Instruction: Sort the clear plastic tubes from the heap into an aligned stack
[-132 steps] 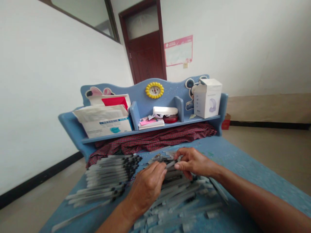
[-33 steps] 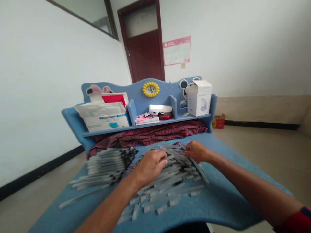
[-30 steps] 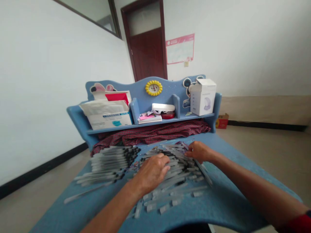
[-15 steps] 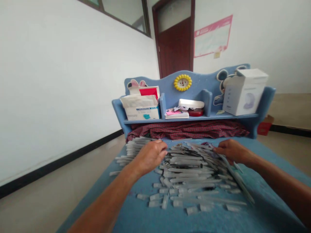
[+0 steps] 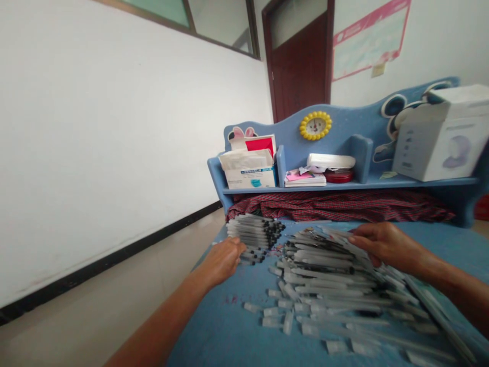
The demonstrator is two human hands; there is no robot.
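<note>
My left hand (image 5: 225, 259) is closed at the near edge of a neat stack of translucent pens (image 5: 248, 232) with black ends. Its fingertips pinch a pen lying level with the stack, partly hidden by the fingers. To the right lies a looser heap of frosted pen barrels (image 5: 321, 272), some with dark parts. My right hand (image 5: 389, 247) is closed at the heap's far right side, thumb and fingers pinching a pale pen; its far end is lost among the others. Several short frosted caps (image 5: 271, 322) are scattered at the heap's near left.
A blue table (image 5: 217, 331) carries everything. Behind it stands a blue shelf (image 5: 237, 191) with a mask box (image 5: 248, 176), a white case (image 5: 330, 161), a red tin (image 5: 339, 176) and a large white box (image 5: 439, 135). Checked cloth (image 5: 344, 204) lies under the shelf.
The view has turned left and closer. My left hand has moved from between the two groups of pens to the left stack's near edge. My right hand stays by the heap.
</note>
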